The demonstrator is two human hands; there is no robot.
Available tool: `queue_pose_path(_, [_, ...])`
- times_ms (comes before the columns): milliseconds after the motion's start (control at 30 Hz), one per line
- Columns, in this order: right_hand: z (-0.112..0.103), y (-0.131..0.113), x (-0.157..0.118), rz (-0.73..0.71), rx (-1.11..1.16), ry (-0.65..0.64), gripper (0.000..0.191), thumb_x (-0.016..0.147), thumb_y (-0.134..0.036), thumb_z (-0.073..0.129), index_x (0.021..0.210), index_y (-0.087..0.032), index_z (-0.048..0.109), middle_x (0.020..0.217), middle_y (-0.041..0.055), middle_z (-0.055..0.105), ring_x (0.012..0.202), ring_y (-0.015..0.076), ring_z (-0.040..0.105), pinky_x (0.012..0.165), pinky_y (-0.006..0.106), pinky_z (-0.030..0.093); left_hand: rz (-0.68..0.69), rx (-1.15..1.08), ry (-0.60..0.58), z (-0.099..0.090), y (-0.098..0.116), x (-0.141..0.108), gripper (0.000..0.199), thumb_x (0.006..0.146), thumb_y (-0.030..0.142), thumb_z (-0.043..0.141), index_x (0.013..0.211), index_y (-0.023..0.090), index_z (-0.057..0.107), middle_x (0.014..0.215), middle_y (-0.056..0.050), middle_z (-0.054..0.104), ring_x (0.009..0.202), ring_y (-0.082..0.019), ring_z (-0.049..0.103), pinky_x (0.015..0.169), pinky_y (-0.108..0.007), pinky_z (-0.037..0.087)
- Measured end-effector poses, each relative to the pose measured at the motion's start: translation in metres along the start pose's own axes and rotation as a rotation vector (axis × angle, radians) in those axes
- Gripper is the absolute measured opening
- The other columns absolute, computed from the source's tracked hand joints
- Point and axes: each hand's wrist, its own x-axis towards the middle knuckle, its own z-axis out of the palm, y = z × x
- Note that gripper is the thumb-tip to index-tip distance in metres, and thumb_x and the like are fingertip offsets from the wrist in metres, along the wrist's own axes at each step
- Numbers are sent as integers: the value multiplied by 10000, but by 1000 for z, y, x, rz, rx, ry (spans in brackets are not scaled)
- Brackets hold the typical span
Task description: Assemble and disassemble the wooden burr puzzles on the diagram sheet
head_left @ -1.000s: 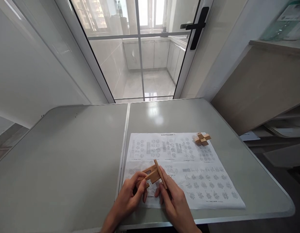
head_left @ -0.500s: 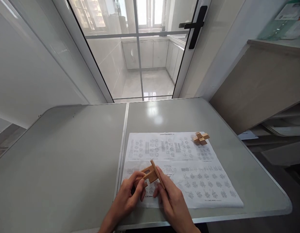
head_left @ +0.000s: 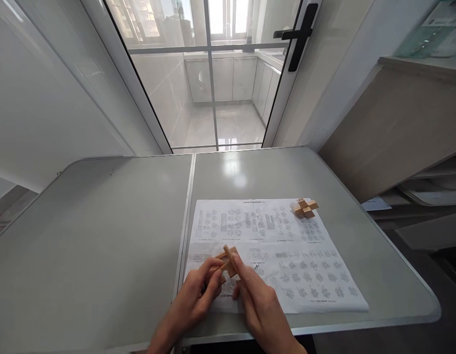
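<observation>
Notched wooden pieces (head_left: 232, 269) are hovering over the sheet's (head_left: 267, 244) near-left part; your left hand (head_left: 199, 290) is pinching them, your half-curled right hand (head_left: 260, 297) touching, hold unclear. A faceted wooden cross (head_left: 306, 209) is resting at the sheet's far-right corner; rightward, shelving (head_left: 390, 128) is holding paper (head_left: 376, 204).

- L hand (head_left: 198, 291) pinching notched wooden pcs (head_left: 231, 271) over printed sheet (head_left: 274, 291).
- R hand (head_left: 263, 301) gripping slim wooden stick (head_left: 228, 254), angled across pcs.
- Sheet flat on grey bench (head_left: 117, 246), w/ rows of sm. diagrams.
- Interlocked wooden cross (head_left: 305, 209) on sheet's far R corner, well apart from hands.
- Glazed door (head_left: 212, 93) beyond bench, blk handle (head_left: 300, 35) upper R.
</observation>
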Motion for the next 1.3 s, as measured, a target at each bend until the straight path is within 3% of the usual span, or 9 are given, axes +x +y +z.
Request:
queue_pose_path(133, [4,0,-3,-19,24,-30,666,1106,-161,387,1718,-405,287,1623,77,560,889,170,765,808,305,670,17,-34,-6,8,4,3,391,1088,556,478,1186,189,571,693,56,414,589,-113,346,561,-228,346])
queue_pose_path(200, [3,0,-3,-23,23,-3,654,1105,-154,400,1709,-392,320,1636,71,549,1069,200,777,900,329,670,3,-47,-18,12,8,4,388,1086,562,479,1153,190,569,685,56,423,581,-114,345,558,-236,351])
queue_pose_path(300, [-2,-2,-1,-30,16,44,600,1108,-166,440,1675,-361,414,1602,62,590,1373,259,664,1050,389,634,-35,-106,-30,21,14,3,399,1078,581,481,1104,199,590,730,22,491,598,-125,394,569,-252,390])
queue_pose_path(367, [-7,-3,1,-7,19,69,559,1110,-190,467,1648,-346,470,1579,67,612,1419,279,629,1038,395,646,-58,-149,-24,26,18,2,416,1073,591,485,1127,198,608,750,8,515,601,-127,411,565,-255,400])
queue_pose_path(467, [-12,-5,3,28,15,84,489,1111,-225,500,1587,-317,562,1524,84,661,1372,291,669,991,377,666,-77,-176,-11,31,23,0,446,1070,601,494,1181,185,611,704,30,486,567,-114,399,541,-245,377])
queue_pose_path(600, [-13,-4,4,12,1,80,418,1117,-251,513,1517,-286,630,1405,94,742,1196,259,770,940,337,669,-89,-172,2,32,24,-1,446,1069,621,483,1091,188,585,665,57,443,548,-106,421,548,-245,377])
queue_pose_path(1033, [-6,6,4,-44,30,62,404,1121,-238,504,1498,-300,634,1290,78,797,930,198,817,867,292,667,-59,-151,-12,27,10,-3,436,1083,614,467,1057,189,565,680,49,462,554,-91,380,538,-231,343])
queue_pose_path(1167, [-6,8,5,-54,-26,36,501,1115,-248,529,1611,-307,483,1317,90,771,818,163,787,781,263,658,-61,-181,62,18,0,-5,474,1062,636,502,1168,180,576,645,59,450,553,-99,378,543,-231,344])
queue_pose_path(1300, [-9,7,12,-71,-159,114,635,1111,-265,535,1697,-269,292,1237,114,762,808,184,758,685,278,648,-79,-261,282,5,-8,-4,553,990,723,568,1099,181,581,600,79,411,514,-96,340,504,-224,333])
